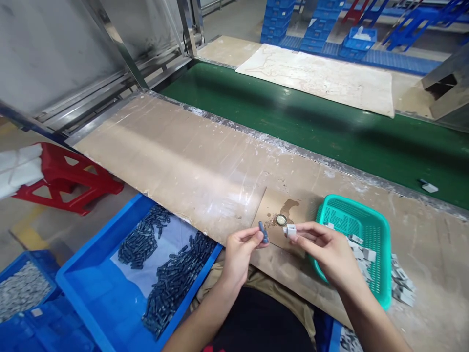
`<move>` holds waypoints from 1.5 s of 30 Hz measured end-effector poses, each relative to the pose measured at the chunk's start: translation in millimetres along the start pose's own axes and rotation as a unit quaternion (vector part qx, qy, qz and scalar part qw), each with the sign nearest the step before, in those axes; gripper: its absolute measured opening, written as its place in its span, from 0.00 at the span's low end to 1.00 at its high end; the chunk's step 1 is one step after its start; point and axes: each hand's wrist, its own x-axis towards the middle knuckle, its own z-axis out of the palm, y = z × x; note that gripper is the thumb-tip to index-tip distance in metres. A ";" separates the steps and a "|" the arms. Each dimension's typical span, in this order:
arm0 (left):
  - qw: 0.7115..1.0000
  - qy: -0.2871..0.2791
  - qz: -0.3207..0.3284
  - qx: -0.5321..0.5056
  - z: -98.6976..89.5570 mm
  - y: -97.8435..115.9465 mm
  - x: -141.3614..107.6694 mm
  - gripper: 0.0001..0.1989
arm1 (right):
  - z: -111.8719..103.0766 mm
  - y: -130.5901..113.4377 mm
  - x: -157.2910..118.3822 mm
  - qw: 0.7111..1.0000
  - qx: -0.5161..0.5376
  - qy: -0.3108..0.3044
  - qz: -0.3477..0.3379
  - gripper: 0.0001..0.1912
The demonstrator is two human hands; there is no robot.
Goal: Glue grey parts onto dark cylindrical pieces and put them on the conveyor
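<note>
Head cam: L hand (237,250), fingers pinching dk-blue pc (261,228); R hand (331,250), fingers pinching grey-white pc (291,229); both over/by cardboard sheet (269,201) on scuffed brown worktop (198,178). Teal basket (384,254) w/ pale pcs (368,254) just R; green belt (264,110) behind; red stool (78,181) L, blue crates (276,22) bkgd.

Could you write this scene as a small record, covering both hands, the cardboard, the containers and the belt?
Left hand: pinches a dark blue peg
Right hand: pinches a pale block
Cardboard: bears a small round object and a stain
Green basket: holds pale blocks; others lie beside it
Blue tray: holds dark pegs
Green belt: bears one dark-and-pale piece
</note>
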 end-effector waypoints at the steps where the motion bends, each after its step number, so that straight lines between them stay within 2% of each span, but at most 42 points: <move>1: 1.000 -0.010 0.007 0.003 8.3 -1.2 -0.4 0.19 | 1.4 -1.9 -3.8 1.000 0.012 0.006 0.013 0.17; 5: 0.998 -0.047 0.030 0.035 25.3 -1.6 -4.1 0.17 | 5.9 -5.1 -13.1 0.999 0.041 0.024 0.024 0.17; 11: 0.987 -0.052 0.094 0.118 30.3 7.9 -11.3 0.09 | 6.2 -9.7 -23.1 1.000 0.010 0.029 -0.008 0.15; 18: 0.979 -0.050 0.139 0.142 35.0 7.9 -14.9 0.06 | 3.5 -15.8 -24.0 0.999 0.004 0.023 -0.025 0.13; 21: 0.961 -0.071 0.184 0.193 34.7 10.7 -14.7 0.04 | 2.7 -17.0 -22.2 0.999 -0.009 0.025 -0.027 0.13; 24: 0.929 -0.089 0.256 0.254 33.0 15.1 -14.6 0.04 | 3.1 -17.5 -21.1 0.998 -0.024 0.038 -0.040 0.13; 28: 0.899 -0.089 0.319 0.286 31.3 17.3 -13.3 0.05 | 5.0 -17.1 -19.6 0.997 -0.033 0.037 -0.061 0.11; 31: 0.902 -0.084 0.320 0.276 32.1 16.3 -8.9 0.05 | 6.9 -17.1 -16.2 0.995 -0.043 0.047 -0.080 0.10; 35: 0.924 -0.083 0.279 0.248 33.2 15.7 -3.1 0.05 | 9.2 -17.7 -8.0 0.995 -0.026 0.051 -0.077 0.10; 41: 0.923 -0.095 0.269 0.257 32.2 20.3 -0.8 0.07 | 13.6 -12.1 2.5 0.999 0.033 -0.010 -0.025 0.13; 43: 0.927 -0.117 0.244 0.260 31.4 23.1 1.6 0.09 | 8.1 -9.5 8.0 0.999 0.031 -0.028 -0.021 0.14; 45: 0.924 -0.123 0.235 0.276 26.4 27.6 4.4 0.12 | -9.8 -7.8 19.5 1.000 -0.007 -0.016 -0.020 0.16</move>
